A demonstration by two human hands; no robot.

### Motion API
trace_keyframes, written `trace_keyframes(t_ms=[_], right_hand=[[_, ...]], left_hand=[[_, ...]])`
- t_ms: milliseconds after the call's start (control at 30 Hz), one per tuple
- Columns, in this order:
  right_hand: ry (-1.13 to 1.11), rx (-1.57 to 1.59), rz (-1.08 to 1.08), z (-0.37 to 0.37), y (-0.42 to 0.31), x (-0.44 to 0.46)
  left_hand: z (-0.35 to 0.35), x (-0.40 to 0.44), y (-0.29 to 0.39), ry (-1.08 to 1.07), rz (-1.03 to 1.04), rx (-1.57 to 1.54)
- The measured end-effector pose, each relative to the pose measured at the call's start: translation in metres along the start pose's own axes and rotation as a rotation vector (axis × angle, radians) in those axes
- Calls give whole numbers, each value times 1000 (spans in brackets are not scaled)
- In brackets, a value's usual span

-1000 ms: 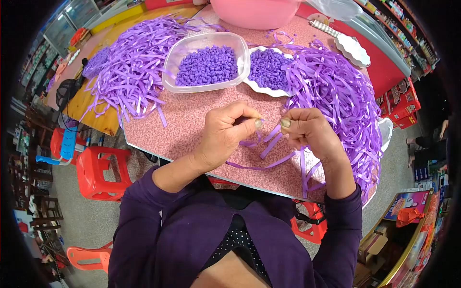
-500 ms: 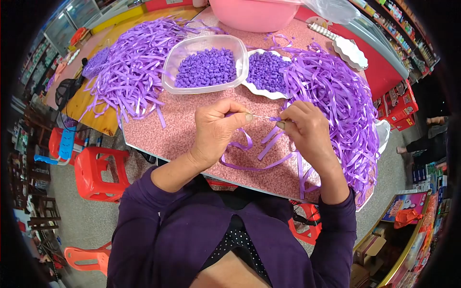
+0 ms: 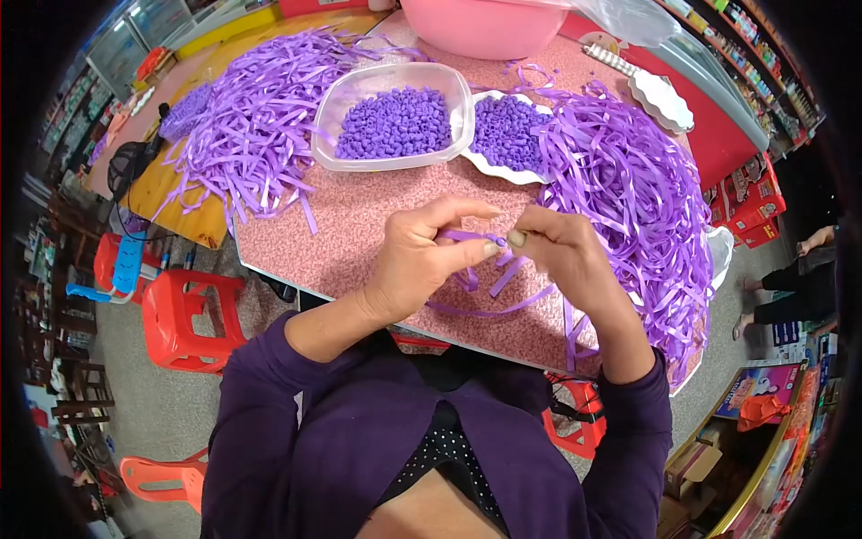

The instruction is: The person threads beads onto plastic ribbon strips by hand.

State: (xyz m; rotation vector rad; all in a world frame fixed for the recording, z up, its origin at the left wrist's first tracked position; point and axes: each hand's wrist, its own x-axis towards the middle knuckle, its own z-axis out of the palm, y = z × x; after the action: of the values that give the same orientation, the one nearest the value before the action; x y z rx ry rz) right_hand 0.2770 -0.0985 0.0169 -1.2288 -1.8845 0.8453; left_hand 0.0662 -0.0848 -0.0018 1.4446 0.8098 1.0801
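Note:
Over the near part of the pink table (image 3: pixel 346 256), my two hands are close together. My left hand (image 3: pixel 415 260) holds a purple ribbon (image 3: pixel 465 236), its index finger raised apart from the thumb. At that thumb's tip sits a small purple bead (image 3: pixel 500 242). My right hand (image 3: pixel 575 256) is pinched just beside the bead; what lies between its fingertips is hidden. The ribbon's tail loops on the tabletop below. Beyond my hands stand a clear plastic tub (image 3: pixel 328 135) of purple beads and a white scalloped dish (image 3: pixel 503 174) with more beads.
Heaps of purple ribbon lie at left (image 3: pixel 242 126) and right (image 3: pixel 637 198). A pink basin (image 3: pixel 485 27) stands at the back, near a white scalloped tray with a handle (image 3: pixel 662 101). Red stools (image 3: pixel 189 319) are at floor level on the left. Another person (image 3: pixel 799 292) is at far right.
The thin needle-like tool seen between my hands no longer shows. My left index finger has lifted off the thumb, and the bead now rests at my left thumb tip.

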Motion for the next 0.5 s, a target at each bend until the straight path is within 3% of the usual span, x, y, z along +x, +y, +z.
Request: trace_keyframes(t_ms=[33,67,100,133,167,233,300,500], right_hand=[[-92,213,145,-2,2,1],[-90,215,147,-6,3,1],[-202,400,324,-11,3,2],[-316,585,501,-14,3,2],[-309,637,541,-14,2,1],[-325,698,550,-17,-3,0],[-341,759,562,-19,-7,-2],[-248,497,202,-6,16,-7]], left_hand=[[0,1,0,-3,-2,0],[0,3,0,-50,214,184],[1,4,0,-97,432,367],[0,3,1,-98,430,367],[-1,2,3,-120,458,468],[-2,1,4,-144,484,570],[-2,-1,3,-145,420,464],[-10,-2,-13,-105,138,241]])
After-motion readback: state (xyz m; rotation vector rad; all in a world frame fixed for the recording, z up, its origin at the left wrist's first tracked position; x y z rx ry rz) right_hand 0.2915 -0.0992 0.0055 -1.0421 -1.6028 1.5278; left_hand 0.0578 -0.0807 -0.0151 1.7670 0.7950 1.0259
